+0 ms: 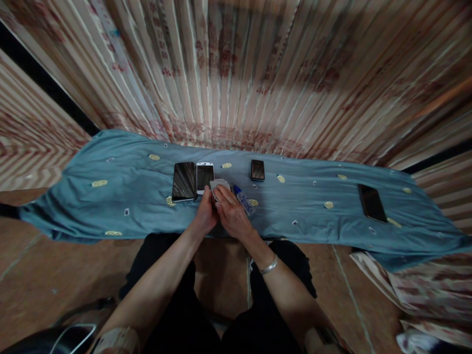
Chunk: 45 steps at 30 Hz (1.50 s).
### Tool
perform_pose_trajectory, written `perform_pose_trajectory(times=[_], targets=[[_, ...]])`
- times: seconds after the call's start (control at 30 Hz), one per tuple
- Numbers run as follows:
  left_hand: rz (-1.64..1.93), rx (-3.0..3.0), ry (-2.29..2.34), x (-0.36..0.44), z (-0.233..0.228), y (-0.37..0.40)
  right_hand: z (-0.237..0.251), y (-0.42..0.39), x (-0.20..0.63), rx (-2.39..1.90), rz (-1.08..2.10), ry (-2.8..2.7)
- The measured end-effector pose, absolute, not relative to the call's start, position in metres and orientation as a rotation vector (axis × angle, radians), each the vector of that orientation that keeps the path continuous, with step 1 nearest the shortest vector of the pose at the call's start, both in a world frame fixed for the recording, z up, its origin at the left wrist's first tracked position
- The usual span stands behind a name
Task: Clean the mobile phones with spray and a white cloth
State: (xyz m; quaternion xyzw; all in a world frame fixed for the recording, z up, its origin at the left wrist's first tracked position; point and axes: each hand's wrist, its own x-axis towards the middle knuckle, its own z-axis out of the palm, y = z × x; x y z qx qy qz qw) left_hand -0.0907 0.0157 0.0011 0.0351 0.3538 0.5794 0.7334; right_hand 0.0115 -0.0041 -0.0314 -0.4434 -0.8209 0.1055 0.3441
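Looking down from the head camera, I see both hands meet at the near edge of a blue cloth that covers the table. The left hand is closed around a small grey wiping cloth, fingers curled on its side. The right hand lies over the same grey cloth from the other side, fingers pressed together on top of it; what is under the cloth I cannot tell. Just right of the right hand, touching its knuckles, lies a small clear bottle with a blue cap. Just beyond the left hand are two phones side by side, a big black phone and a white phone. Further beyond the right hand is a small dark phone. Well apart to the right lies another black phone. A silver bracelet is on the right wrist.
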Motion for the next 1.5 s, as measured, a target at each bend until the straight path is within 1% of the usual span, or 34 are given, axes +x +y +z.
perform_pose_trajectory(times=[0.3, 0.53, 0.77, 1.23, 1.5], targets=[[1.253, 0.133, 0.714, -0.084, -0.016, 0.015, -0.030, 0.004, 0.019, -1.252, 0.245, -2.080], [1.185, 0.235, 0.686, -0.095, -0.009, 0.018, -0.037, 0.010, 0.021, -1.287, 0.242, -2.020], [1.190, 0.236, 0.720, -0.102, -0.008, 0.020, -0.042, 0.012, 0.025, -1.338, 0.220, -1.974], [1.262, 0.071, 0.749, -0.090, -0.002, 0.015, -0.034, 0.002, 0.010, -1.190, 0.233, -2.069], [1.298, 0.098, 0.797, -0.095, 0.000, 0.018, -0.036, -0.003, 0.008, -1.143, 0.269, -2.108]])
